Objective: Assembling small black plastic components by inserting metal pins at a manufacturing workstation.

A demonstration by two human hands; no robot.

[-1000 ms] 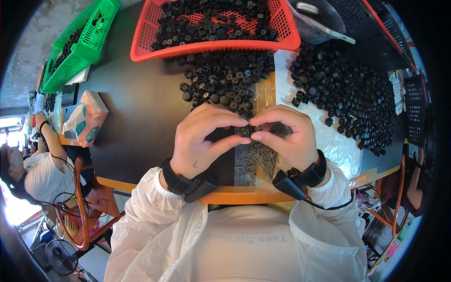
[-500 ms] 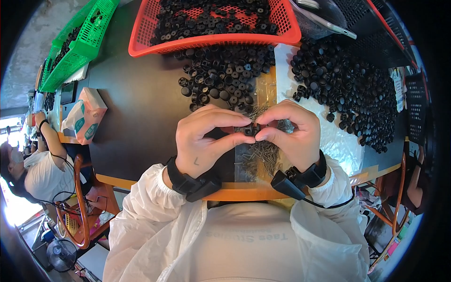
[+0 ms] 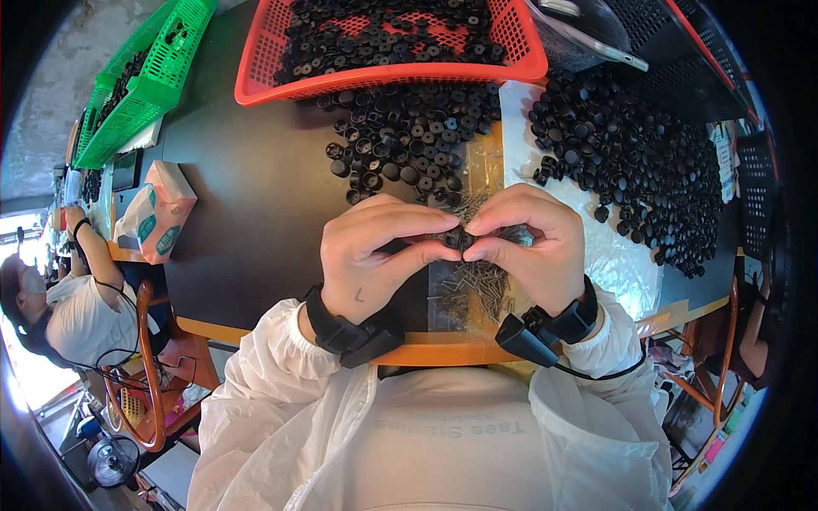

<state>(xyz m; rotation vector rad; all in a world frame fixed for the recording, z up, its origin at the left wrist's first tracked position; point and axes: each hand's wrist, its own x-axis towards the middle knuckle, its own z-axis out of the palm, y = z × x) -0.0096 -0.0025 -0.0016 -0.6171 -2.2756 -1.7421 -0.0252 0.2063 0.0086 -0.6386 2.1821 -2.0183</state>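
Note:
Thumb and forefinger of my left hand [image 3: 368,249] pinch one side of a small round black plastic part [image 3: 457,238]. My right hand [image 3: 535,245] pinches its other side, so the fingertips of both hands nearly meet around it. Fingers cover much of the part, and its exact kind does not show. Below and behind the hands lies a heap of small metal screws [image 3: 484,291] on the table. Just beyond them spreads a pile of loose black round caps and discs [image 3: 400,153].
A red basket [image 3: 392,84] of black parts stands at the back. Many black caps [image 3: 630,162] cover a plastic sheet [image 3: 626,272] on the right. At left are a tissue pack [image 3: 175,209], a green basket [image 3: 162,77] and a seated person [image 3: 98,311].
The small black part has turned slightly between my fingertips, which have drawn a little closer together. Both hands keep nearly the same place over the screws.

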